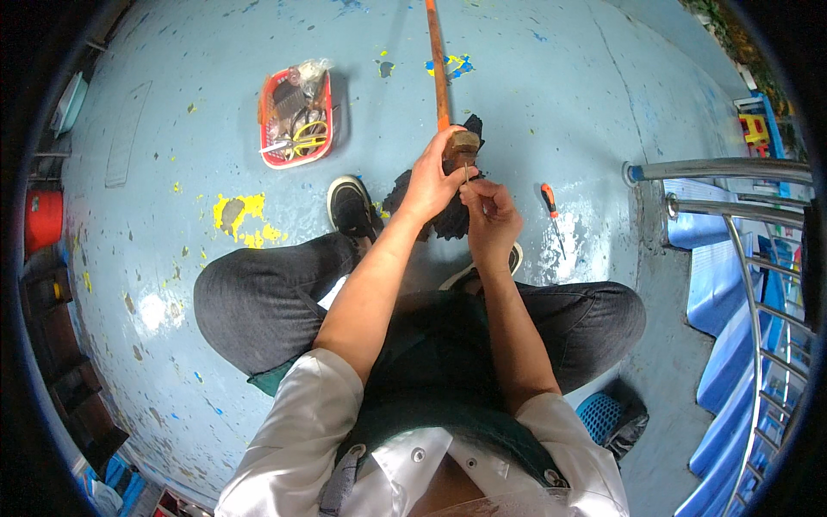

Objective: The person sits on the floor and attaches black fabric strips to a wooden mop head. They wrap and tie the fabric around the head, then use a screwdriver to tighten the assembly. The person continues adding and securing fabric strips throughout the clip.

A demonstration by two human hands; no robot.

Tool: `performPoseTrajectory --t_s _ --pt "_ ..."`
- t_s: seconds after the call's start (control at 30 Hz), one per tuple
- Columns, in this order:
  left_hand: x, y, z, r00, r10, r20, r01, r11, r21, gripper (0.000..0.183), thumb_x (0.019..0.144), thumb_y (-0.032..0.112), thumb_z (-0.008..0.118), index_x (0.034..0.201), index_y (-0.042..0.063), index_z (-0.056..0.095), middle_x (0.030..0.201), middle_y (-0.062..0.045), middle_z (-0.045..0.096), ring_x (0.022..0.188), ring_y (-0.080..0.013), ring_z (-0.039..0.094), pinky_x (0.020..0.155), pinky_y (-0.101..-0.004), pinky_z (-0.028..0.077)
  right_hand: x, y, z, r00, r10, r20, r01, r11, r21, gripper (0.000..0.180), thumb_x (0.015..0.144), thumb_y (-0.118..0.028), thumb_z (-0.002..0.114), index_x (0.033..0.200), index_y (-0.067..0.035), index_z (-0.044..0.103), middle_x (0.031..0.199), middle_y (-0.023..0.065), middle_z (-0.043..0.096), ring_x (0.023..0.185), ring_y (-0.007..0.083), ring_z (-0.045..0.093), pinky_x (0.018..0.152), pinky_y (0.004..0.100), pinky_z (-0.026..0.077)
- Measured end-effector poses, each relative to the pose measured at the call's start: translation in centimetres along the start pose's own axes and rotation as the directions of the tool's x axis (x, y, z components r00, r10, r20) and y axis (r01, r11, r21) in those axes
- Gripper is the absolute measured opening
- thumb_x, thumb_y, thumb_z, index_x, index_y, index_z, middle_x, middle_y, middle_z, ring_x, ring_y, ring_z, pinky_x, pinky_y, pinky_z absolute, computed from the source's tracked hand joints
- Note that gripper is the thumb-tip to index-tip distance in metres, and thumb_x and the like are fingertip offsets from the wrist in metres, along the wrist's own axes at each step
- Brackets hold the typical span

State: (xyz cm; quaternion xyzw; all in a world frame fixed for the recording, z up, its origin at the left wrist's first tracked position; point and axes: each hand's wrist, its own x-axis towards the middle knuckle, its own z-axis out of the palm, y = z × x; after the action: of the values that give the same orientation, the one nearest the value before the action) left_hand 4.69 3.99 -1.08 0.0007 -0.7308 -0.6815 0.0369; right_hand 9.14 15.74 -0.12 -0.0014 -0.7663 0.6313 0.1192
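Note:
A long brown pole (439, 71) runs away from me over the floor, with an orange band near my left hand (426, 178). That hand grips a worn brown block (464, 141) at the pole's near end, thumb towards me. Ragged black cloth (450, 221) spreads beneath the block, like a mop head, partly covered by both hands. Between finger and thumb, my right hand (492, 220) pinches a thin metal piece (466, 170), perhaps a nail or screw, upright against the block's near side. An orange-handled screwdriver (549, 201) lies right of that hand.
On the blue painted floor (161, 213), a red plastic basket (263, 139) holds yellow-handled scissors (309, 137) and plastic bags. Metal railings (717, 170) and blue steps (711, 284) border the right. A blue perforated basket (599, 417) sits by my right side; a red bucket (44, 220) stands far left.

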Motion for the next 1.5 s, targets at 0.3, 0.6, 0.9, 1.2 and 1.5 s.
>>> performPoseTrajectory --t_s 0.3,0.6,0.9,1.2,1.5 --pt "-0.2 -0.6 -0.2 0.999 0.033 0.041 -0.033 0.999 -0.002 0.061 0.081 -0.003 0.067 0.135 0.009 0.044 0.127 -0.014 0.056 0.119 -0.0290 0.056 0.100 -0.0369 0.044 0.4 -0.5 0.3 0.991 -0.112 -0.069 0.102 0.985 -0.139 0.010 0.083 -0.007 0.073 0.087 -0.004 0.064 0.085 0.0066 0.066 0.068 0.0165 0.062 0.064 0.0267 0.050" --pt "0.1 -0.2 -0.5 0.996 0.008 0.083 0.001 0.995 -0.105 0.064 0.080 -0.013 0.060 0.138 0.005 0.041 0.130 -0.009 0.054 0.126 -0.0185 0.049 0.106 -0.0325 0.038 0.8 -1.6 0.4 0.991 -0.133 -0.022 0.122 0.955 -0.270 0.007 0.085 -0.006 0.071 0.086 -0.005 0.063 0.088 0.0059 0.067 0.073 0.0163 0.063 0.066 0.0268 0.050" --pt "0.5 -0.5 -0.6 0.995 0.030 0.097 -0.021 0.996 -0.091 0.059 0.081 -0.007 0.064 0.134 0.009 0.045 0.129 -0.013 0.055 0.122 -0.0238 0.054 0.103 -0.0348 0.041 3.0 -1.9 0.9 0.991 0.127 -0.049 -0.126 0.992 0.004 0.011 0.086 -0.003 0.070 0.086 0.004 0.061 0.077 0.0060 0.068 0.064 0.0089 0.062 0.062 0.0220 0.051" --pt "0.3 -0.9 -0.8 0.993 0.022 0.118 -0.014 0.998 -0.067 0.061 0.082 -0.007 0.063 0.137 0.010 0.041 0.131 -0.014 0.054 0.125 -0.0255 0.052 0.104 -0.0363 0.041 2.9 -1.6 0.3 0.995 0.095 0.030 -0.086 0.972 -0.220 0.014 0.087 -0.004 0.070 0.092 0.003 0.059 0.080 0.0071 0.068 0.071 0.0096 0.066 0.063 0.0218 0.052" --pt "0.2 -0.2 -0.8 0.990 0.002 0.142 0.021 0.987 -0.161 0.064 0.083 -0.011 0.060 0.139 0.008 0.039 0.130 -0.010 0.054 0.126 -0.0203 0.049 0.106 -0.0331 0.038 3.6 2.7 -2.7 0.867 0.482 0.127 -0.449 0.643 0.620 0.014 0.087 -0.002 0.066 0.097 0.002 0.057 0.085 0.0099 0.062 0.072 0.0173 0.064 0.066 0.0267 0.056"
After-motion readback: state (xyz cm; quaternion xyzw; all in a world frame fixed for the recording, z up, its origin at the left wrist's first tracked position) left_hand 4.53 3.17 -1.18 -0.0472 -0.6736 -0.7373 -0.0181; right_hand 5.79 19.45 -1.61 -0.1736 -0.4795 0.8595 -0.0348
